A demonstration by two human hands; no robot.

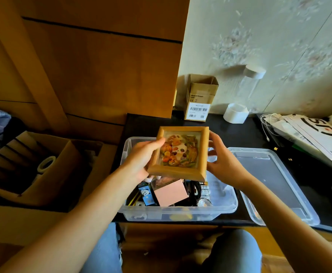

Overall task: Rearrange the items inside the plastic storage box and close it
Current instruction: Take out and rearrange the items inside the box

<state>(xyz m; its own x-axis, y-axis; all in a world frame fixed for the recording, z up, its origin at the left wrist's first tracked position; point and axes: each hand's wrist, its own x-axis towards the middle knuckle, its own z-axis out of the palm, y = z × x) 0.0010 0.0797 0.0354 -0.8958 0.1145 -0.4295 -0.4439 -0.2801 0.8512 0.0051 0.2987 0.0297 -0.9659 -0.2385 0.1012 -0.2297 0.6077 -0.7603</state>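
A clear plastic storage box (226,208) stands open on the black table in front of me. Above it I hold a small wooden picture frame (179,152) with a panda picture. My left hand (141,160) grips the frame's left edge, thumb on the front. On the other side, my right hand (222,160) curls its fingers round the right edge. Inside the box lie a pink box (170,193), a blue panda card (147,195), black cables (193,191) and other small items. The clear lid (269,184) lies flat to the right of the box.
A small cardboard carton (199,97) and a white tape roll (236,113) stand at the back of the table by the wall. Papers and white cables (309,134) crowd the right. An open cardboard box (33,164) with a tape roll sits at the left.
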